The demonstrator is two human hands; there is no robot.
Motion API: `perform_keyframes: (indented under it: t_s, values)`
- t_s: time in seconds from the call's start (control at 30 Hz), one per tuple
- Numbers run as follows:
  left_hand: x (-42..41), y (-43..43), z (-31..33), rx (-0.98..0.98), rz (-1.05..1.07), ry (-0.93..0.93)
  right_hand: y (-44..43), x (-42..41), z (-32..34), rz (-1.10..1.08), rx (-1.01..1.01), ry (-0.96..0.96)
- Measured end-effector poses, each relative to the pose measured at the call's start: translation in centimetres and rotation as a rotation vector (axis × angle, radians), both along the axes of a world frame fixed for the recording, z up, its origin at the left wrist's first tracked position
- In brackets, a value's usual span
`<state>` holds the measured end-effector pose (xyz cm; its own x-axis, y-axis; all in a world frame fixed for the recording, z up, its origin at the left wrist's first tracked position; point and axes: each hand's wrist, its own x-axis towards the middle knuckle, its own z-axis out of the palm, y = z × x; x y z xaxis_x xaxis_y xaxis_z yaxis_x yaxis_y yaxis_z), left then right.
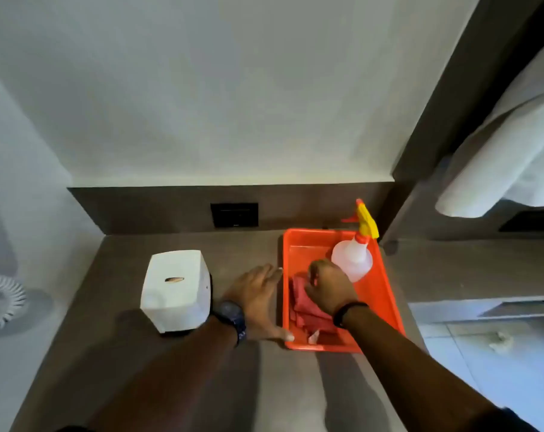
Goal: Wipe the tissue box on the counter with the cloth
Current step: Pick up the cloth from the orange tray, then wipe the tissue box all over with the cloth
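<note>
A white tissue box with a slot on top stands on the brown counter, left of centre. To its right an orange tray holds a crumpled red cloth. My right hand is inside the tray, fingers curled down onto the cloth's upper part. My left hand lies flat on the counter between the box and the tray, fingers spread, thumb touching the tray's near left corner. A dark watch sits on that wrist.
A clear spray bottle with a yellow and red trigger head stands in the tray's far right corner. A black wall socket is behind. A white towel hangs at right. A coiled white cord is at far left.
</note>
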<state>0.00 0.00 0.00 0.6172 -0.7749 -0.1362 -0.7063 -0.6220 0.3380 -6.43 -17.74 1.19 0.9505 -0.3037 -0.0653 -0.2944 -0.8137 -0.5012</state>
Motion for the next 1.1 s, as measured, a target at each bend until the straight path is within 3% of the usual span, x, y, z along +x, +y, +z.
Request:
perform_keyframes:
  t_s: [0.13, 0.27, 0.6, 0.67, 0.77, 0.87, 0.97, 1.1]
  values:
    - [-0.1, -1.7, -3.0, 0.071, -0.053, 0.046, 0.1, -1.2, -3.8, 0.001, 0.009, 0.297]
    - [0.6, -2.8, -4.7, 0.173, -0.126, 0.045, 0.0, -1.7, -7.7, 0.051, -0.167, 0.432]
    - [0.4, -2.0, -4.9, 0.105, -0.097, 0.148, 0.0, -0.3, -10.6, -0.125, -0.203, 0.218]
    - [0.9, -1.6, -3.8, 0.105, -0.134, 0.123, 0.2, 0.2, -10.3, -0.243, -0.087, 0.09]
    - [3.1, -0.1, -0.6, -0.013, -0.117, 0.072, 2.1, 1.6, -7.6, -0.508, 0.289, -0.343]
    - [6.7, 2.8, 3.3, -0.158, -0.048, 0.016, 6.6, 3.9, -3.9, -0.535, 0.53, -0.707]
    - [9.9, 7.5, 5.6, -0.242, -0.029, -0.157, 12.2, 5.4, -3.2, -0.434, 0.843, -0.662]
    - [11.5, 13.1, 5.5, 0.106, -0.001, -0.15, 17.4, 5.1, -5.3, -0.336, 1.251, -0.419]
